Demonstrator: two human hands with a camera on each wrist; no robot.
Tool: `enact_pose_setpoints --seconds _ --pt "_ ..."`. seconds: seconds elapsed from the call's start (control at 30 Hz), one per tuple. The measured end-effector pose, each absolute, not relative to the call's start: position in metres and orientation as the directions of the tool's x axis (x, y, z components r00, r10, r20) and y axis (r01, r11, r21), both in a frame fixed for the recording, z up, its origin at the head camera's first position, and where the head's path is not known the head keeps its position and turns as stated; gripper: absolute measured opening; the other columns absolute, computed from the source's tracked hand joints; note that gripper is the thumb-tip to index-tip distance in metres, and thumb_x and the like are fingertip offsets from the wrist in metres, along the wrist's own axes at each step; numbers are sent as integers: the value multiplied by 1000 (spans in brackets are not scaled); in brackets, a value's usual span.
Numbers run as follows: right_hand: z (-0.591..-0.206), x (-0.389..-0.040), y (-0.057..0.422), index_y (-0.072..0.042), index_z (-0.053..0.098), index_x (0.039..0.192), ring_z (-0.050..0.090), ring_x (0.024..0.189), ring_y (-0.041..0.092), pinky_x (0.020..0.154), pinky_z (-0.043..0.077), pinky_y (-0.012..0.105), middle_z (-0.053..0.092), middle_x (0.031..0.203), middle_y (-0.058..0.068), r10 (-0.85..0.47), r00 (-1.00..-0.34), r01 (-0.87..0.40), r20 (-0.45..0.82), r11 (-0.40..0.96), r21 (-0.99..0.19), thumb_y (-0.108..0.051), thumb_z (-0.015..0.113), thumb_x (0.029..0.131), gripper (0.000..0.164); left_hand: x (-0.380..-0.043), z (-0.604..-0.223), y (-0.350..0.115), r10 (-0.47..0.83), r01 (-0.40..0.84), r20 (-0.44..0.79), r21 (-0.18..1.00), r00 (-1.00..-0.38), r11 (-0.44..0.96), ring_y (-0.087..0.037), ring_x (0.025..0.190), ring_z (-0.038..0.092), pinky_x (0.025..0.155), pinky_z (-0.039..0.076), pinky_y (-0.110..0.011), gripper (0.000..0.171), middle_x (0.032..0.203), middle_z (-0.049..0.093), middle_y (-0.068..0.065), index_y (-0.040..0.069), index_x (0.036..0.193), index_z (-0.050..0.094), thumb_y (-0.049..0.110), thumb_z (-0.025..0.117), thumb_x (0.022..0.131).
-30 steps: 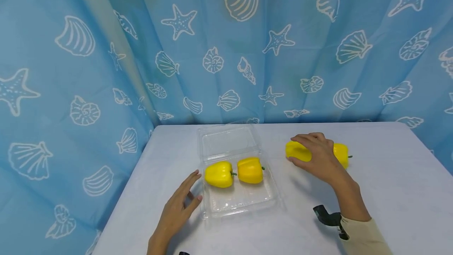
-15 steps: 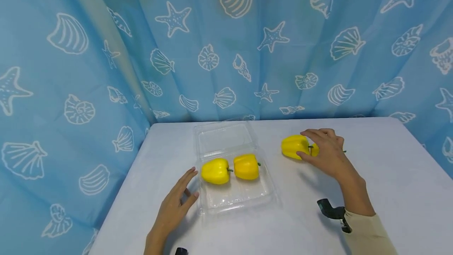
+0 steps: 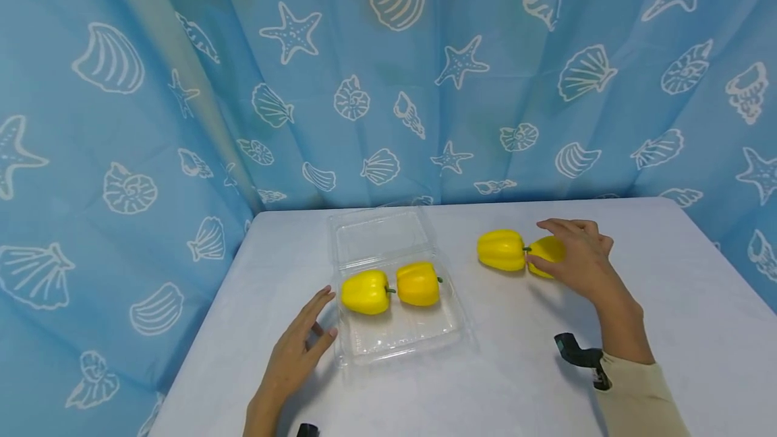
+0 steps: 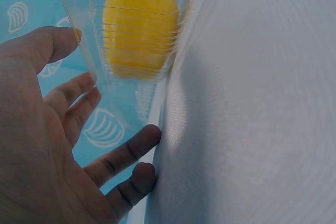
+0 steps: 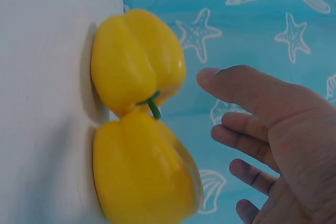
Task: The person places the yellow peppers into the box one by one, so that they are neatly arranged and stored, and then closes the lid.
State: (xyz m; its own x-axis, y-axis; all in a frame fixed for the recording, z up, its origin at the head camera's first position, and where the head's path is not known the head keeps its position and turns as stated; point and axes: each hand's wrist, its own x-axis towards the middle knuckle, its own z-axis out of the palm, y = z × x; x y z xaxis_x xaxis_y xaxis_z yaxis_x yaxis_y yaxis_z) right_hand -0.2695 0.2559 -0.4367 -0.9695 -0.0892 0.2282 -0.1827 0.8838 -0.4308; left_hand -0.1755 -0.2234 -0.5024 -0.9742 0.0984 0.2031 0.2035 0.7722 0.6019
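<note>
Two yellow bell peppers lie end to end at the right of the table. My right hand point(image 3: 579, 255) hovers over the farther-right bell pepper point(image 3: 544, 256), partly hiding it, while the other bell pepper point(image 3: 501, 250) lies just left of it. In the right wrist view the fingers are spread, apart from both peppers. A clear plastic clamshell box point(image 3: 403, 349) stands with its lid raised back, holding a left bell pepper point(image 3: 366, 292) and a right bell pepper point(image 3: 419, 284). My left hand point(image 3: 293, 353), fingers loosely extended, is at the box's left side; fingertips touch its wall in the left wrist view.
The white table point(image 3: 461, 396) carries the box and peppers. A blue curtain point(image 3: 340, 106) with shells and starfish hangs behind and at the left. A black wrist mount point(image 3: 577, 353) juts from the right sleeve point(image 3: 637, 396).
My right hand has moved right, from over the left loose pepper to over the right one, uncovering the left pepper. The left hand stays beside the box. The head view has shifted slightly.
</note>
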Motion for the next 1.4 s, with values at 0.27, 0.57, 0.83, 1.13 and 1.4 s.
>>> enact_pose_setpoints --seconds 0.27,0.57,0.83,1.13,1.4 --pt "-438 -271 271 -3 50 141 23 127 55 88 17 68 41 145 31 -44 -982 -119 184 900 -419 -34 80 84 72 -176 -503 -224 115 236 232 607 -966 759 -8 87 54 62 44 -26 59 158 32 19 36 153 40 40 62 98" --pt "-446 -269 282 -3 47 143 21 127 54 87 17 67 39 146 30 -19 -984 -94 174 896 -434 -38 81 82 78 -174 -507 -225 109 233 235 601 -966 764 -7 86 54 62 43 -27 59 158 32 19 34 153 41 38 63 98" --pt "-449 -269 294 -4 45 145 18 128 54 87 15 66 37 147 29 -20 -988 -89 154 885 -456 -37 83 81 82 -174 -508 -223 116 224 215 599 -970 769 -7 88 54 63 44 -26 60 159 30 20 35 154 40 40 62 99" --pt "-451 -266 304 -5 41 148 16 129 57 88 14 68 35 148 30 -8 -992 -64 122 885 -461 -38 84 80 87 -174 -504 -222 109 207 195 613 -975 763 -8 89 55 62 44 -25 59 159 32 18 34 153 40 41 61 99" --pt "-453 -269 306 -4 41 148 17 128 56 87 14 68 34 149 30 -31 -993 -81 114 883 -463 -36 83 80 86 -175 -505 -223 114 220 207 614 -972 758 -8 88 53 60 43 -26 59 158 31 21 34 153 40 40 62 99"
